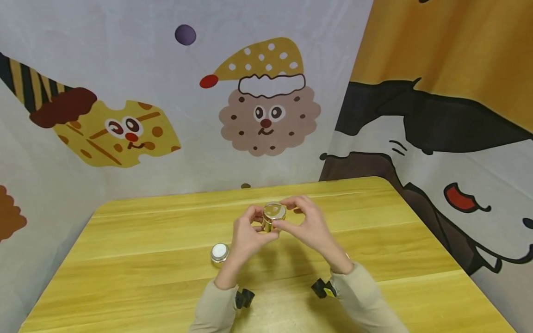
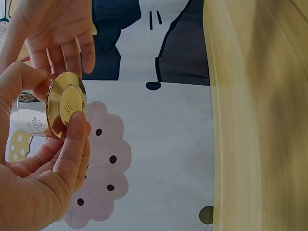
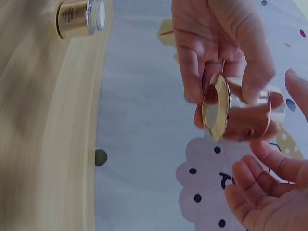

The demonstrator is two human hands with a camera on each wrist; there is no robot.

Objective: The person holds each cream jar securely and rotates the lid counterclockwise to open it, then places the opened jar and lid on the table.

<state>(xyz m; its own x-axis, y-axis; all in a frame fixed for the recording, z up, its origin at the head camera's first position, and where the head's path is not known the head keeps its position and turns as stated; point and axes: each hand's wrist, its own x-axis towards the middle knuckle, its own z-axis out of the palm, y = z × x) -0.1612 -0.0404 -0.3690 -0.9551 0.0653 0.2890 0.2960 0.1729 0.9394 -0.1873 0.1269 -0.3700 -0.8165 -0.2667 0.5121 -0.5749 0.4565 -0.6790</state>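
A shiny gold jar (image 1: 273,212) with a mirrored lid is held above the table, pinched between the thumb and fingers of my left hand (image 1: 249,237). The left wrist view shows its flat gold base (image 2: 69,103) tilted toward that camera, with small stamped marks. On the other side my right hand (image 1: 309,225) is spread around the lid (image 3: 277,108), its thumb and fingers apart and close to the rim. Whether they touch it, I cannot tell. A second gold jar (image 1: 219,255) with a white top stands on the table beside my left forearm.
The wooden table (image 1: 145,259) has a pale yellow grain and rounded far corners. Behind it hangs a cloth backdrop (image 1: 200,152) printed with cartoon food and an animal. Small black devices (image 1: 244,298) are strapped at both wrists, below the beige sleeves (image 1: 216,307).
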